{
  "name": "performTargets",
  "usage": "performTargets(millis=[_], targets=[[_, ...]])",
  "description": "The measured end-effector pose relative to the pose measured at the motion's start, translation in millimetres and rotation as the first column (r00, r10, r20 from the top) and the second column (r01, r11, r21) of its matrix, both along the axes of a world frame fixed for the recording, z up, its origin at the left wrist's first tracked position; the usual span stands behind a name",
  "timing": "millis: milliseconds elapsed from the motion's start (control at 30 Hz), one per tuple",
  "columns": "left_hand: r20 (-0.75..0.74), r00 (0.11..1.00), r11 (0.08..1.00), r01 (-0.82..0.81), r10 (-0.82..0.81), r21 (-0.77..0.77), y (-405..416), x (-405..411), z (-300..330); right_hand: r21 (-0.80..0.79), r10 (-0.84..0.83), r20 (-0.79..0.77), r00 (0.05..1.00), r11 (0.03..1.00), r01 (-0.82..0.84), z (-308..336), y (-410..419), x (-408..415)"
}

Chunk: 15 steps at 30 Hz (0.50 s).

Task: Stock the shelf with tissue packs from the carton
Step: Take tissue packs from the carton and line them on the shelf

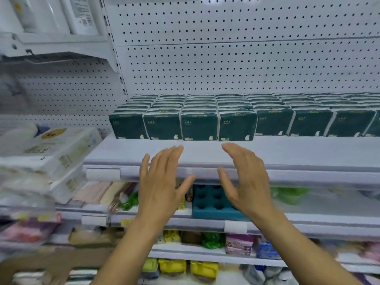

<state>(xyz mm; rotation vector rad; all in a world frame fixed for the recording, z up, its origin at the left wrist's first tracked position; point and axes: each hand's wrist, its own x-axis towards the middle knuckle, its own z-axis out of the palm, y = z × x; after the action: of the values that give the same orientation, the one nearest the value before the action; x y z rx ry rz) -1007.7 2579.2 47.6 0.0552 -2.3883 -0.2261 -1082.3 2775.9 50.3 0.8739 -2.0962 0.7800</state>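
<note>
Just beyond both hands' straight, spread, empty fingers [174,153], dark green tissue packs [199,125] on the shelf [287,153].

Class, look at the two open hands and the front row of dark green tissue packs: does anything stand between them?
Nothing visible does. Only bare shelf lies between the left hand, the right hand and the tissue packs.

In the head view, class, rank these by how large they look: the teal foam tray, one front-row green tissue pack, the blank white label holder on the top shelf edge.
1. Teal foam tray, partly hidden by the hands, and nearer the camera.
2. Front-row green tissue pack.
3. White label holder.
</note>
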Motion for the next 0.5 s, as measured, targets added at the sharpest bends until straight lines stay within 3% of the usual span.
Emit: performTargets(millis=[200, 500], targets=[[-0.013, 0.984, 0.984, -0.177, 0.177, 0.021, -8, 88, -41, 0.165, 0.195, 0.075, 0.978, 0.965, -0.205, -41, -34, 58], [0.313, 0.798, 0.846, -0.531, 0.515, -0.040, -75, 208, -103, 0.413, 0.329, 0.253, 0.910, 0.814, -0.409, -91, -133, 123]])
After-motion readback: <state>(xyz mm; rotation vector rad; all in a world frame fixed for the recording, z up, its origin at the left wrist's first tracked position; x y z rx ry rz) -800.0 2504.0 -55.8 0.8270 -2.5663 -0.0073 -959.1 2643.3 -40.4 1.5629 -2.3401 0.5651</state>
